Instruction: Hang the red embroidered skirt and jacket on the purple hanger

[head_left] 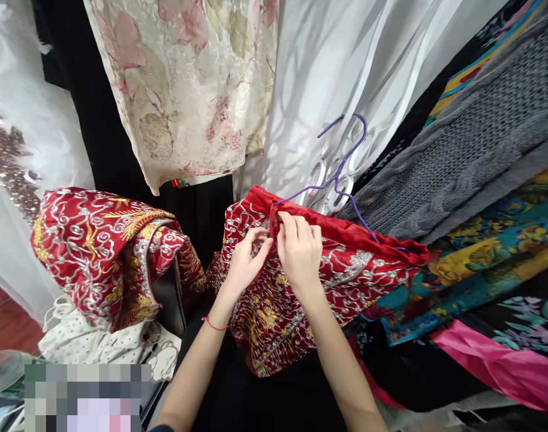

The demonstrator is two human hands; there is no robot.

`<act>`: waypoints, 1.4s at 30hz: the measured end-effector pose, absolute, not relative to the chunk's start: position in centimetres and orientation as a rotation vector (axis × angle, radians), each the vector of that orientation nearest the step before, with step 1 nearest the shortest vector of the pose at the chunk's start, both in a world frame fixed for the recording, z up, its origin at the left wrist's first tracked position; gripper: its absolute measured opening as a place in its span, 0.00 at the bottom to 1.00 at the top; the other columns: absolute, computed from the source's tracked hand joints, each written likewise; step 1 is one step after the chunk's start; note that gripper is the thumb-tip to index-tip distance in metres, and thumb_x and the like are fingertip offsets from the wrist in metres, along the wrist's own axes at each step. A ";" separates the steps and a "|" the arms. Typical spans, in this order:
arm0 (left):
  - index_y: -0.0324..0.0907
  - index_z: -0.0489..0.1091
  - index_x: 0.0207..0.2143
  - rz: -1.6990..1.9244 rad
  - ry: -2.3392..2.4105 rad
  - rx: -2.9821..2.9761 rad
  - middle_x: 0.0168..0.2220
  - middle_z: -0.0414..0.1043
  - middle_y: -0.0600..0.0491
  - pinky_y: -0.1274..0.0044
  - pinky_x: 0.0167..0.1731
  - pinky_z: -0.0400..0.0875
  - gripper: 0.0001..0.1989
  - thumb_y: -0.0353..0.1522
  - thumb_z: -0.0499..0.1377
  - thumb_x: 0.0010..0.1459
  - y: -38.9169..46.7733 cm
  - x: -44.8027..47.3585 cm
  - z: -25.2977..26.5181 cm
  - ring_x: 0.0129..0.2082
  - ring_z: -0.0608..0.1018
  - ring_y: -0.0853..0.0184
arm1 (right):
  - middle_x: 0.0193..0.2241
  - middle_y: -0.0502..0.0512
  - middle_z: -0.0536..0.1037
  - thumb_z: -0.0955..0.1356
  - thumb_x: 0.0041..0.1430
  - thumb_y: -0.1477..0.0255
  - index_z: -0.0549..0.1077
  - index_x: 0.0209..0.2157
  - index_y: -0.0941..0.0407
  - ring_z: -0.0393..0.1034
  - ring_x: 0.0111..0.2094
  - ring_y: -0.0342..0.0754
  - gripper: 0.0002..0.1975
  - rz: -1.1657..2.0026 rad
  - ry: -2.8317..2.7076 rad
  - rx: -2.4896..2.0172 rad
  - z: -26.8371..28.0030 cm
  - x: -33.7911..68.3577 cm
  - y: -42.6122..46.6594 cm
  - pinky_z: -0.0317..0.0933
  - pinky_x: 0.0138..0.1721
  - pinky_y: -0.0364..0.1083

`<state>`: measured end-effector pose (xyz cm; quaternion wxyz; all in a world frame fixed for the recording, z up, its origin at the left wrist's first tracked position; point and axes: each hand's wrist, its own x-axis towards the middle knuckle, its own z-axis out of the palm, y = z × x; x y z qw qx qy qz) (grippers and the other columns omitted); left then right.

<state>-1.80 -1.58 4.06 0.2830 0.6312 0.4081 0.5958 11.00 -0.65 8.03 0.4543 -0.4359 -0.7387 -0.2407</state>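
A red skirt-like garment (346, 264) with silver and gold embroidery hangs by its plain red waistband from a purple wire hanger (338, 177). A short red cord (273, 221) comes down from the waistband's left part. My left hand (249, 258) pinches this cord between thumb and fingers. Close beside it, my right hand (300, 249) is closed at the cord's other side, its knuckles toward me and its fingertips partly hidden. Both hands lie in front of the embroidered cloth.
A matching red embroidered cloth (89, 252) lies bunched at left, above a white dotted fabric (94, 348). A cream floral garment (197, 90) hangs at the back. A grey knit (481, 132) and a teal-yellow floral cloth (503, 234) hang at right, with bright pink fabric (499, 360) below.
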 end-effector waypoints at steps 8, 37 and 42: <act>0.41 0.71 0.36 1.640 1.168 1.661 0.32 0.72 0.54 0.78 0.30 0.64 0.09 0.37 0.57 0.63 -2.0 -2.2 3.9 0.27 0.70 0.71 | 0.21 0.45 0.69 0.67 0.63 0.58 0.72 0.36 0.54 0.61 0.21 0.42 0.13 0.462 -1.612 -1.057 6.9 9.9 0.0 0.56 0.27 0.43; 0.43 0.78 0.45 1.485 1.733 2.420 0.33 0.79 0.53 0.80 0.30 0.67 0.12 0.30 0.55 0.66 -5.3 -3.4 4.4 0.31 0.79 0.69 | 0.17 0.45 0.68 0.66 0.60 0.51 0.63 0.27 0.53 0.60 0.19 0.42 0.20 0.574 -1.519 -1.188 8.8 9.0 -1.7 0.55 0.28 0.43; 0.40 0.76 0.49 1.583 1.655 2.161 0.43 0.81 0.48 0.76 0.43 0.73 0.14 0.32 0.54 0.67 -5.8 -2.4 4.6 0.40 0.82 0.64 | 0.19 0.48 0.68 0.60 0.67 0.58 0.65 0.25 0.53 0.59 0.22 0.44 0.19 0.372 -1.596 -1.245 9.2 9.5 -1.9 0.52 0.31 0.45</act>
